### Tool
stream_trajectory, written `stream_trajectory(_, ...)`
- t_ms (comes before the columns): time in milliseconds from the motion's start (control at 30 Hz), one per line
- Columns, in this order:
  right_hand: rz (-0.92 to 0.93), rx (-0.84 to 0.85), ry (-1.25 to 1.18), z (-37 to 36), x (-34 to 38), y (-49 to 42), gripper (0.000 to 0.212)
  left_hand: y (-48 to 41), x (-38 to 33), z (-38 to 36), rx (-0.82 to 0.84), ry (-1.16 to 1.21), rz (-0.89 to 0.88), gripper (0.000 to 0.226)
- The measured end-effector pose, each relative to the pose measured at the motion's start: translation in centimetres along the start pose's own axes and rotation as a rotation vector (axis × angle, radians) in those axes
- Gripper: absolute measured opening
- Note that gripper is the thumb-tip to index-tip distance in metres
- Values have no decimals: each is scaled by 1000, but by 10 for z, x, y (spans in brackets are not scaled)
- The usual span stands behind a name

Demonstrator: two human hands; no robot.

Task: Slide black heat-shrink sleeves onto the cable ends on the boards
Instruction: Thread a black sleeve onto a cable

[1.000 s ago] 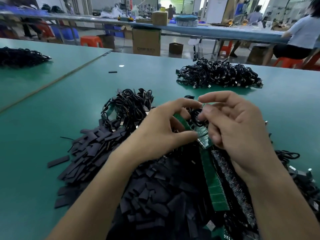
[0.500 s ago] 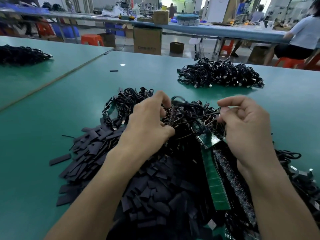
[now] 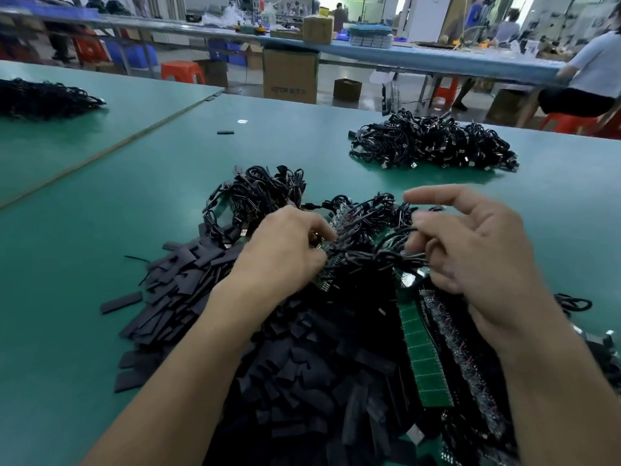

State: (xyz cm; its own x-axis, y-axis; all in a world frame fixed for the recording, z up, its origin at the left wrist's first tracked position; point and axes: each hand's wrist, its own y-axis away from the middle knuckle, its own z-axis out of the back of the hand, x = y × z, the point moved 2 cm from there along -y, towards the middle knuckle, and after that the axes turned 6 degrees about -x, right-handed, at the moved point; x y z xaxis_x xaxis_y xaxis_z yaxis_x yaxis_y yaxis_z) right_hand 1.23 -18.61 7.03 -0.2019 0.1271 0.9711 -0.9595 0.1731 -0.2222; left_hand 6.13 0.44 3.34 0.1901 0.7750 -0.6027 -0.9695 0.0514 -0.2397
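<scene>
A big heap of flat black heat-shrink sleeves [image 3: 188, 297] lies on the green table [image 3: 100, 250] in front of me. Green circuit-board strips [image 3: 421, 358] with black cables [image 3: 366, 237] attached lie to its right. My left hand [image 3: 285, 250] grips the left end of one board with cables hanging off it. My right hand [image 3: 470, 250] hovers at the right of the cable tangle, its index finger stretched out and lower fingers curled among the cables; whether it holds one is hidden.
A second cable pile [image 3: 433, 142] sits at the far right of the table, a third pile [image 3: 43, 99] at the far left. One loose sleeve [image 3: 225, 132] lies far out. Cardboard boxes [image 3: 290, 75], stools and seated people are beyond the table.
My hands have parted from the board strip held between them. The left hand dropped left onto a cabled board, and the right hand moved right with its fingers spreading.
</scene>
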Motion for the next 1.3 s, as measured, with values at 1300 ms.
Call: stream_trajectory(1300, 317, -96, 572, -11, -9, 2, 36, -3, -1, -11, -146, 276, -15, 24)
